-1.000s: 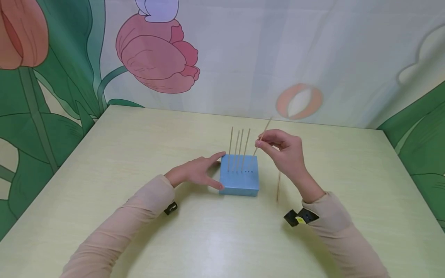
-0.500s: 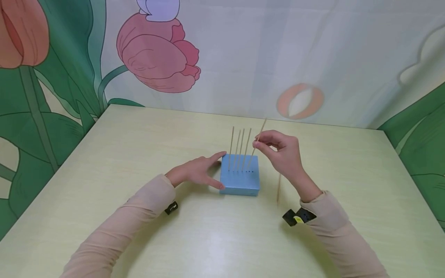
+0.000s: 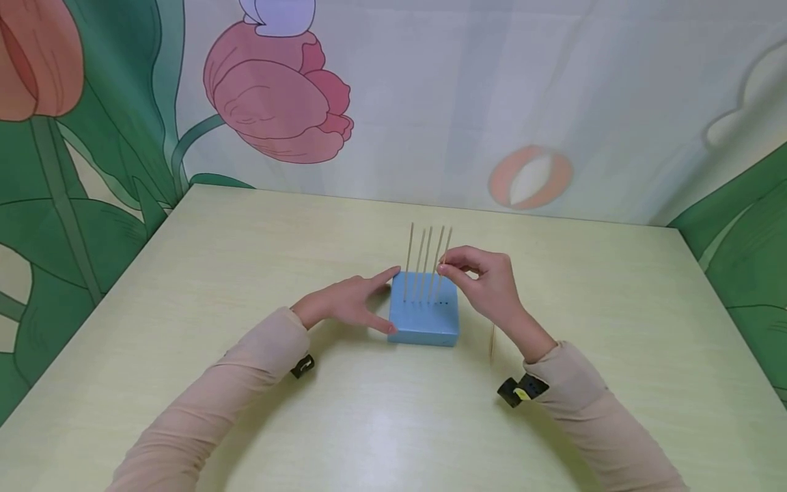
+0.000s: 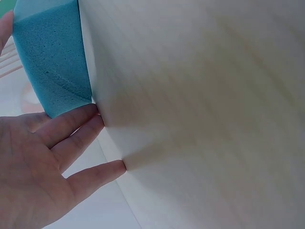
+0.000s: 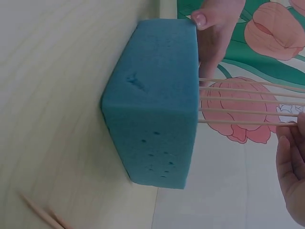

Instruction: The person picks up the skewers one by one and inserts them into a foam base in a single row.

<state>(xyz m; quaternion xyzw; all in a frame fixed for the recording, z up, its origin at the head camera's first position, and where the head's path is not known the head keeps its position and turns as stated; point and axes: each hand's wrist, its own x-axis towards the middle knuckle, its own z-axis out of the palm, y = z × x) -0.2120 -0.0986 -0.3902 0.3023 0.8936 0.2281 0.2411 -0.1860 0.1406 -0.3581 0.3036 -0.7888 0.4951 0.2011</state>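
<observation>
A blue foam block [image 3: 424,320] sits on the table with a row of several thin wooden skewers [image 3: 408,253] standing in its top. My left hand [image 3: 350,302] is spread at the block's left side, its thumb touching the near corner and its index finger by the far corner. In the left wrist view its other fingers [image 4: 76,126] lie straight, some against the foam. The right hand [image 3: 486,280] pinches the rightmost skewer [image 3: 449,239] between thumb and fingers. That skewer's lower end meets the block in line with the others. Small holes show just right of it.
Loose skewers [image 3: 492,345] lie on the table [image 3: 381,424] right of the block, partly hidden by my right forearm; their tips also show in the right wrist view. A flower-printed cloth [image 3: 418,102] hangs behind the table's far edge.
My right hand has moved left and down with the skewer, which now stands steeper and lower beside the others, its lower end at the row of holes. The left hand stays at the block.
</observation>
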